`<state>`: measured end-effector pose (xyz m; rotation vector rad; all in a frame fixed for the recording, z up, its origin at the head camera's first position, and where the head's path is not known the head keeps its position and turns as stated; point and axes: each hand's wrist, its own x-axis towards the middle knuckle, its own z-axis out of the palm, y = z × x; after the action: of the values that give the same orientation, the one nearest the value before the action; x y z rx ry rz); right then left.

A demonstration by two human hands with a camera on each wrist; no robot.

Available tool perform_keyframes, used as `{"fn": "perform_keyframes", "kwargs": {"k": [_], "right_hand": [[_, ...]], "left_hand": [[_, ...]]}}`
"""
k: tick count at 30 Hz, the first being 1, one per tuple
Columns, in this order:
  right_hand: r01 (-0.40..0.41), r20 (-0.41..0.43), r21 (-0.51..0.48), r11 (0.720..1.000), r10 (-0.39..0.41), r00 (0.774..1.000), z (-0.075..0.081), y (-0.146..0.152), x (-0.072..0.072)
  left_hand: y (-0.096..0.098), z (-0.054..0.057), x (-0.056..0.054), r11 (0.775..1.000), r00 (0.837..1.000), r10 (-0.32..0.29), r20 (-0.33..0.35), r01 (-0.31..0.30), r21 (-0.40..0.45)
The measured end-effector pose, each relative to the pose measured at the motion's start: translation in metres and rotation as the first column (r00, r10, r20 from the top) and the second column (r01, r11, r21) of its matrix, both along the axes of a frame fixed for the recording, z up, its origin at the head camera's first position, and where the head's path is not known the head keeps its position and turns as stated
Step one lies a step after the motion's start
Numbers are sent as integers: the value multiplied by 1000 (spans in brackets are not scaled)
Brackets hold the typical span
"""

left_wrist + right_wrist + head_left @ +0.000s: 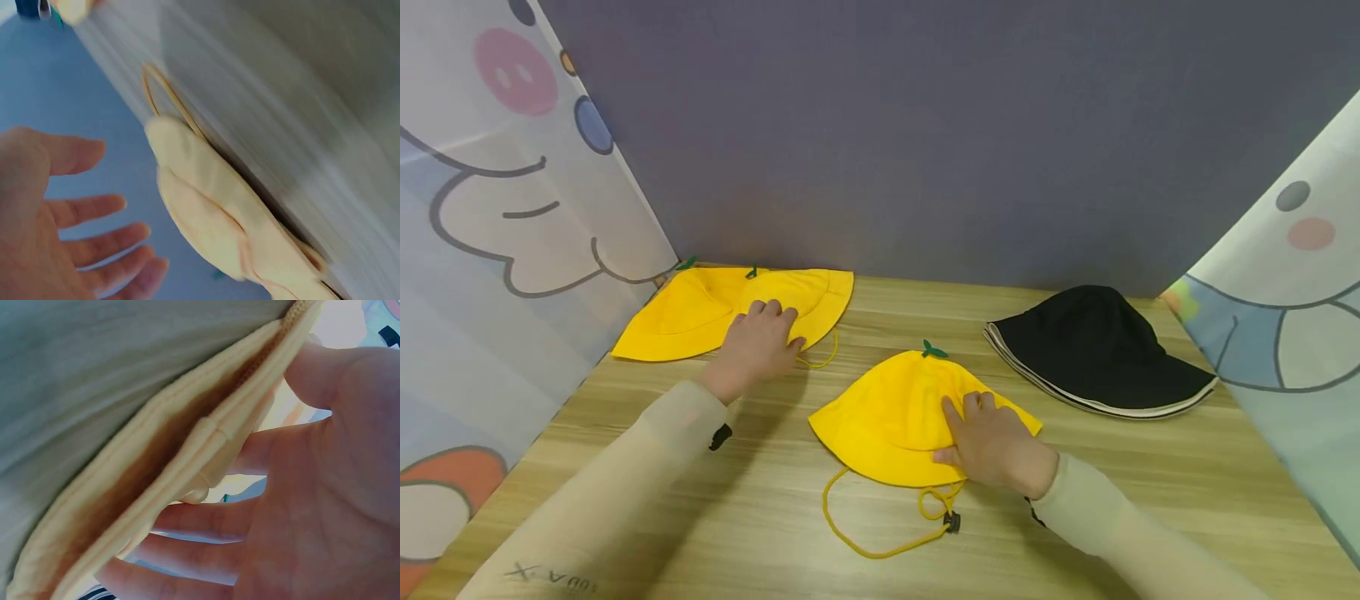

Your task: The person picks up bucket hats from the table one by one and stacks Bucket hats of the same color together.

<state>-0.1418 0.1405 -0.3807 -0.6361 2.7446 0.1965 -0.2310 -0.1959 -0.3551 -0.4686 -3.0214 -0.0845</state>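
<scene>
A yellow bucket hat point(880, 417) with a green sprout point(934, 350) on its crown lies front centre, its yellow cord point(865, 548) looped toward me. My right hand point(996, 442) rests against this hat's right side. In the right wrist view, its fingers point(200, 522) extend along the hat's outside, beside the lifted brim point(156, 481). Two more yellow hats overlap at the back left, a left one point(673, 312) and a right one point(823, 304). Over the right one hovers my left hand point(758, 343), fingers spread, apart from the fabric in the left wrist view.
A black bucket hat point(1093, 358) with a pale-edged brim lies at the right rear of the wooden table point(760, 517). A grey panel point(880, 142) rises behind, and cartoon-printed sheets flank the left point(467, 333) and right point(1292, 350). A black toggle point(952, 522) sits on the front cord.
</scene>
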Motion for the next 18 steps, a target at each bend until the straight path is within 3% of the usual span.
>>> {"fn": "perform_keyframes", "kwargs": {"k": [4, 7, 12, 16, 18], "right_hand": [[12, 4, 14, 1000, -12, 1000, 0, -1, 1], [16, 1, 22, 1000, -16, 1000, 0, -1, 1], [13, -1, 10, 1000, -13, 1000, 0, -1, 1], [9, -5, 0, 1000, -9, 1000, 1, 0, 1], [8, -6, -3, 1000, -8, 1000, 1, 0, 1]], "left_hand": [[-18, 0, -13, 992, 992, 121, 22, -122, 40], [-28, -3, -20, 974, 976, 213, 52, -216, 74], [-42, -6, -25, 932, 931, 338, 135, -351, 90], [-49, -11, -29, 906, 894, 385, 230, -414, 92], [-53, -13, -32, 890, 867, 395, 303, -443, 106]]}}
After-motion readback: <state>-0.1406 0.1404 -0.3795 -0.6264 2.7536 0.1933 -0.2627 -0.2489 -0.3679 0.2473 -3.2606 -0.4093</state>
